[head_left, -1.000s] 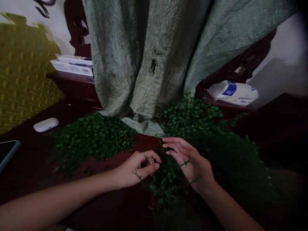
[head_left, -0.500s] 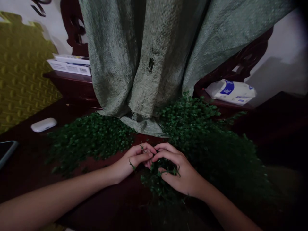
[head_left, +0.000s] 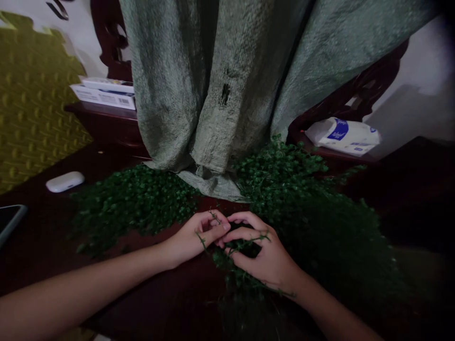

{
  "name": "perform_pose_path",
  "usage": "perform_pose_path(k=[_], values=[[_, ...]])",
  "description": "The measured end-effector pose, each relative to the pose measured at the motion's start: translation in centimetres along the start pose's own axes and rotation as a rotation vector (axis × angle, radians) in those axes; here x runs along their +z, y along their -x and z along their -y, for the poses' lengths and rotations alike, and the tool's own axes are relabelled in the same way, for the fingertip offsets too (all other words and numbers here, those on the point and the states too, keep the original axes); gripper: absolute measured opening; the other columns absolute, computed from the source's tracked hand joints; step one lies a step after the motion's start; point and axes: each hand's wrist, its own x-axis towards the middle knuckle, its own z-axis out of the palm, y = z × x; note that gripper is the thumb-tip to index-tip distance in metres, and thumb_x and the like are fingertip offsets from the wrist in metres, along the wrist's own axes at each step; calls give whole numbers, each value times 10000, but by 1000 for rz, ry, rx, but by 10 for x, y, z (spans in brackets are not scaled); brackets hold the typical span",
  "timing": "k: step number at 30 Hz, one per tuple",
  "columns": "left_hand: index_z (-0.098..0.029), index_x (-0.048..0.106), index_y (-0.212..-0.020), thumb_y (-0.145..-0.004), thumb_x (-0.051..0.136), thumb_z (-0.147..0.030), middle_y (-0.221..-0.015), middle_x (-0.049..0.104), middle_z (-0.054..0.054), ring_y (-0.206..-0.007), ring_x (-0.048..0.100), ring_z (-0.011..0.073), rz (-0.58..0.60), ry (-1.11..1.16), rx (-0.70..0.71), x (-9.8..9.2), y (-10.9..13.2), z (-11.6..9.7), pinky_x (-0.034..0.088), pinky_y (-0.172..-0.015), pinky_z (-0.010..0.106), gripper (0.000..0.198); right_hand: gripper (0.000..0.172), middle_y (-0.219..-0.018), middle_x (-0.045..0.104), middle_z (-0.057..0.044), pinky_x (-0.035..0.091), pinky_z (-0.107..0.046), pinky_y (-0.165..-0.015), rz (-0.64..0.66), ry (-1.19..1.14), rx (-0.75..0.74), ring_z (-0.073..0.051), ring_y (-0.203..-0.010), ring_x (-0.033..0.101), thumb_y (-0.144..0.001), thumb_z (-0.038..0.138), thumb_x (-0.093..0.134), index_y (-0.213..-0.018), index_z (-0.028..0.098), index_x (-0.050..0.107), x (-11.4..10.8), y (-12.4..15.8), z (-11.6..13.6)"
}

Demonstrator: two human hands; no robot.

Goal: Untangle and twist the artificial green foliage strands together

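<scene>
Where fingertips meet: both hands on one green sprig (head_left: pixel 237 246).
Left hand (head_left: pixel 194 238): curled, pinching sprig.
Right hand (head_left: pixel 265 255): curled, gripping sprig.

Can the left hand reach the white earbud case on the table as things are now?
Probably yes: the white earbud case lies in the open on the dark table, on the side of the left hand. But that hand is pinching a green sprig.
</scene>
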Motion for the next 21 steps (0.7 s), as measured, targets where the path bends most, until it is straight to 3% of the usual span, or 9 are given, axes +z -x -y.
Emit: perform_pose_path(k=[6, 12, 21], values=[[-128, 597, -807, -804, 662, -440, -655, 616, -6, -628, 577, 122, -3, -23, -34, -1, 2, -9, 444, -648, 256, 319, 167, -1040, 641, -66, 503, -351, -867, -167, 48, -19, -207, -971, 634, -720, 108, 662, -839, 218, 701, -1, 0, -7], [-137, 594, -819, -825, 635, -420, -676, 597, -8, -643, 565, 127, -10, -37, -21, 0, 2, -9, 437, -650, 259, 287, 148, -1116, 628, -65, 474, -407, -900, -71, 203, -16, -240, -1039, 602, -718, 111, 629, -801, 226, 671, -5, 1, -6], [-131, 664, -821, -750, 710, -329, -752, 627, 17, -732, 537, 143, 39, -190, 35, -1, 6, -7, 424, -697, 263, 216, 146, -985, 676, -59, 466, -396, -854, -179, 347, -133, -221, -932, 627, -787, 120, 560, -865, 226, 624, 2, 4, -4]])
